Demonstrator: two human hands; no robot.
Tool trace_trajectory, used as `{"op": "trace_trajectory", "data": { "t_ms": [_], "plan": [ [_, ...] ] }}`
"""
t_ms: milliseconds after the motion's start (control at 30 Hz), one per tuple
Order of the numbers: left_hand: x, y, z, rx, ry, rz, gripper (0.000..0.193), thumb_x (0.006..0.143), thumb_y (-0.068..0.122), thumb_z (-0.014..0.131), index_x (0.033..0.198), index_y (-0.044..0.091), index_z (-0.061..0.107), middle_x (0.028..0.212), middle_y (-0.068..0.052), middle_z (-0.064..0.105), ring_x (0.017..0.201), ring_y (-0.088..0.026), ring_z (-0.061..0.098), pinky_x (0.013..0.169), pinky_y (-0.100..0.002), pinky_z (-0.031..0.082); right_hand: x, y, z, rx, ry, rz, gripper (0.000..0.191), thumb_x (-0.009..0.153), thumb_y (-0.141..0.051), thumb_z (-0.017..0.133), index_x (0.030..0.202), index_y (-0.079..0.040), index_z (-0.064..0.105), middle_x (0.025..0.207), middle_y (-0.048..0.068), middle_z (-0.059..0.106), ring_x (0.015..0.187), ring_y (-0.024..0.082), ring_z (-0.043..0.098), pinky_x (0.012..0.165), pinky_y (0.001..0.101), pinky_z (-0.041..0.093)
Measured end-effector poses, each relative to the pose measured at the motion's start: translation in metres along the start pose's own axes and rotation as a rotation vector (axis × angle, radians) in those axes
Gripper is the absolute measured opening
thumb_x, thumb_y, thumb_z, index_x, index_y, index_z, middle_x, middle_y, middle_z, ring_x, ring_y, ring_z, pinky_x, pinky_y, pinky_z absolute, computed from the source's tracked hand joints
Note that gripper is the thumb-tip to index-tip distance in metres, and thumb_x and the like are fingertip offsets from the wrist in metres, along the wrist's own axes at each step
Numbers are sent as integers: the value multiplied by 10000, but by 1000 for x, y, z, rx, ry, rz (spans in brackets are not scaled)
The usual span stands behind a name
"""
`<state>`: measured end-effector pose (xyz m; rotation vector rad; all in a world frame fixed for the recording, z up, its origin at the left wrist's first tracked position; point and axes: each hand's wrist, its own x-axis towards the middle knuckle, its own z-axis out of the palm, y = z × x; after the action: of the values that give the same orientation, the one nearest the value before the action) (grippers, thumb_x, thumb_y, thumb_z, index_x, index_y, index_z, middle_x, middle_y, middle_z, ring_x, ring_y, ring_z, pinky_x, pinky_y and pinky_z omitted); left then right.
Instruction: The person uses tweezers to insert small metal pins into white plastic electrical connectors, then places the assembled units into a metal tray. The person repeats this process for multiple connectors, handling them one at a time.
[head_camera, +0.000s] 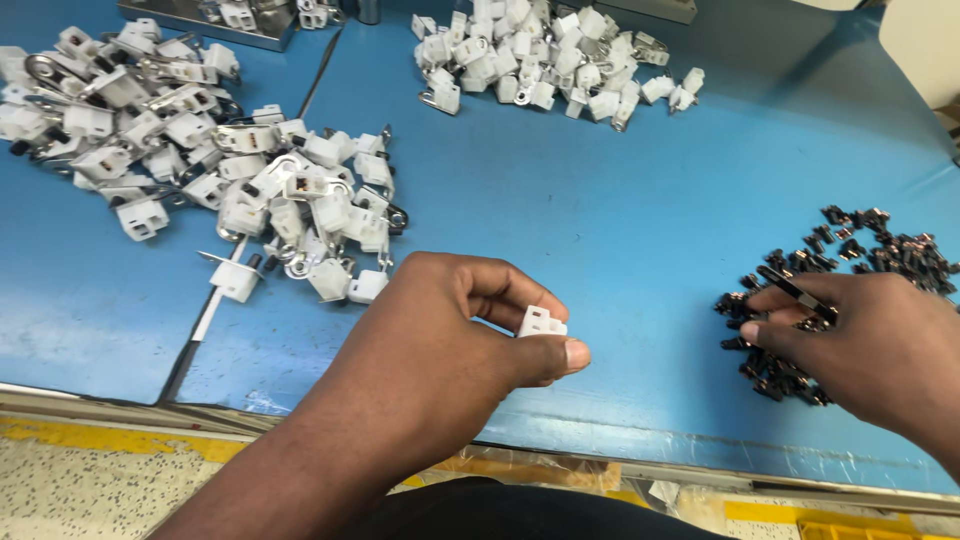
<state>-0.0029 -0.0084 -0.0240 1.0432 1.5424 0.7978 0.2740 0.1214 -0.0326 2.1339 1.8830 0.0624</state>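
- Your left hand (470, 335) pinches a small white plastic connector housing (541, 322) between thumb and curled fingers, low over the blue table (600, 220), near its front edge.
- The housing is squat; its two dark slots face up and toward you, and its longer side runs roughly left to right.
- Your right hand (870, 345) rests on a pile of small black parts (860, 255) at the table's right side; its grip is narrow, thumb and forefinger closed on one slim black piece (795, 290) that lies slantwise, pointing up and left.
- Between your two hands the table is bare blue, with open room running up the middle.
- To the left lies a wide heap of white housings with metal clips (200, 140); its nearest pieces sit just beside your left knuckles.
- A second white heap (545, 65) lies at the far edge, well apart from both hands.
- A dark seam (215, 300) crosses the table under the left heap.
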Motion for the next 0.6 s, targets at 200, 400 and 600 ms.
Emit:
{"op": "trace_trajectory", "data": {
  "t_ms": [200,400,600],
  "plan": [
    [4,-2,-11,80,-4,27,314,756,331,849,980,114,812,884,-20,783,851,-109,740,793,-322,572,-3,-23,-12,10,45,-86,381,886,-451,781,1219,-267,788,973,1,769,738,182,735,697,346,611],
    [6,-6,-20,51,16,16,314,750,321,856,978,110,811,928,-28,767,849,-114,761,805,-343,601,14,-23,-12,-145,6,-223,338,896,-494,738,1164,-306,820,1141,13,759,952,168,759,855,336,598],
    [8,5,-13,-45,4,55,329,726,306,880,946,72,809,837,-46,799,790,-123,748,768,-325,601,-5,-44,-28,304,-24,-138,319,932,-417,750,1168,-217,827,875,214,771,785,328,793,741,417,595]
  ]
}}
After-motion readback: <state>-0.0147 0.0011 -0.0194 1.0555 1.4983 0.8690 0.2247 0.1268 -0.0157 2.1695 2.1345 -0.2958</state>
